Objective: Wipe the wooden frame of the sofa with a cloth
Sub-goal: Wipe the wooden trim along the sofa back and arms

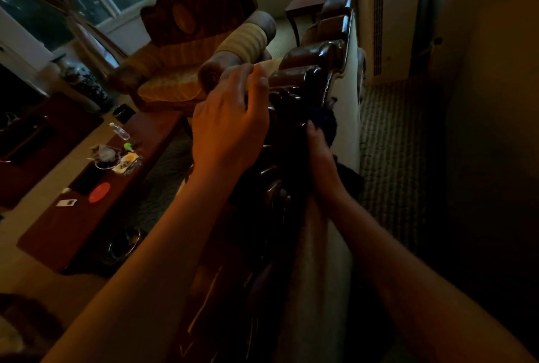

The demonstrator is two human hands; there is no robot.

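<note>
Dim rm, armchair [186, 50] behind frame [309, 71]

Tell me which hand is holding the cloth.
The right hand: it grips the dark cloth against the wooden frame. The left hand holds no cloth and rests on the carved top.

The dark cloth [323, 120] hides the right hand's [320, 155] fingertips.
</note>
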